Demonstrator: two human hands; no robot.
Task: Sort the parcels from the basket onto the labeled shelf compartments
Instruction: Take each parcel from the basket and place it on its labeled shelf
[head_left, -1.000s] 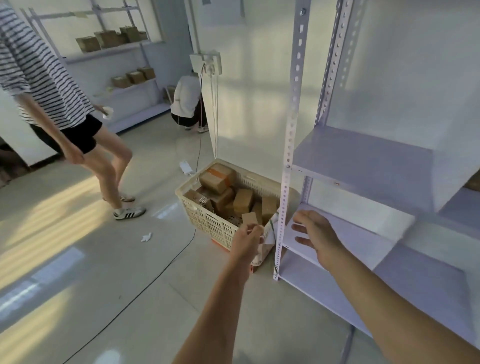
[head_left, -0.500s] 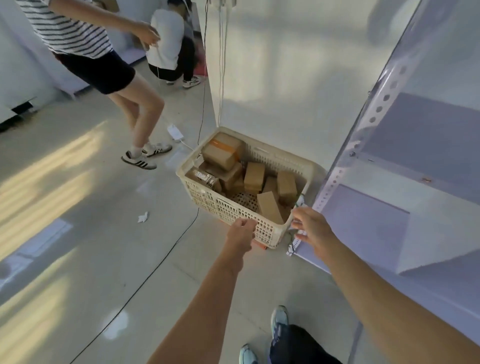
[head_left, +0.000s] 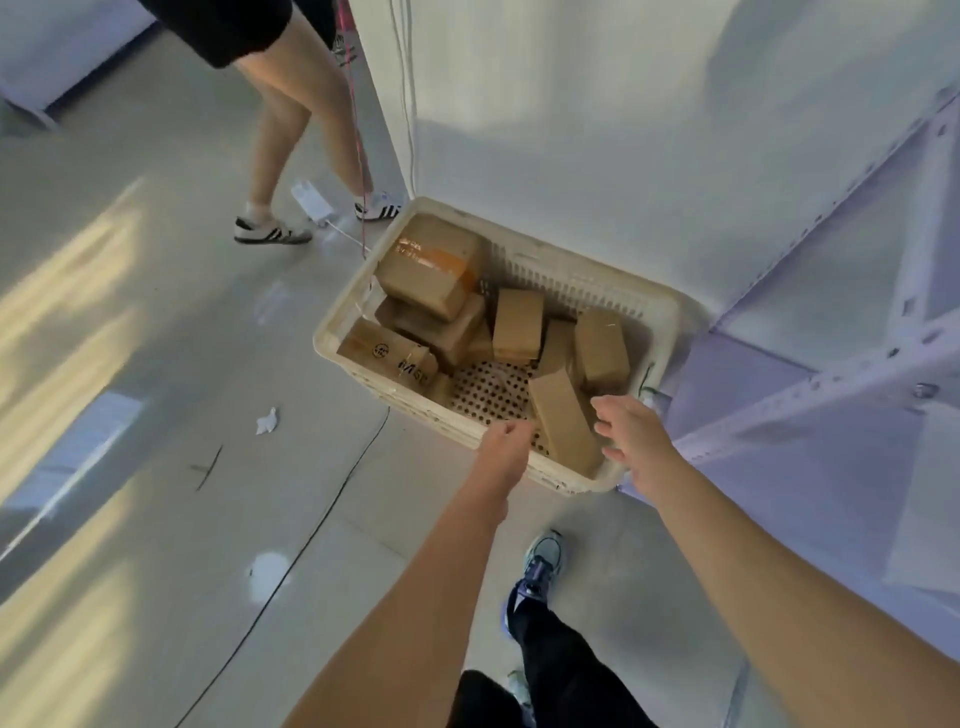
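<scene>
Right hand (head_left: 631, 441) spreads empty; the parcel (head_left: 563, 422) leans just left of it. Left hand (head_left: 505, 448) curls, hold unclear. Cardboard looks light, stiff: clasp long sides.

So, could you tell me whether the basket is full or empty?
Partly full: several cardboard parcels lie jumbled inside the basket, yet a bare patch of its perforated floor shows near the front.

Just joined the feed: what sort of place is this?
Likely a parcel sorting or storage room: a plastic basket of cardboard parcels on the floor, beside a slotted metal shelving rack.
</scene>
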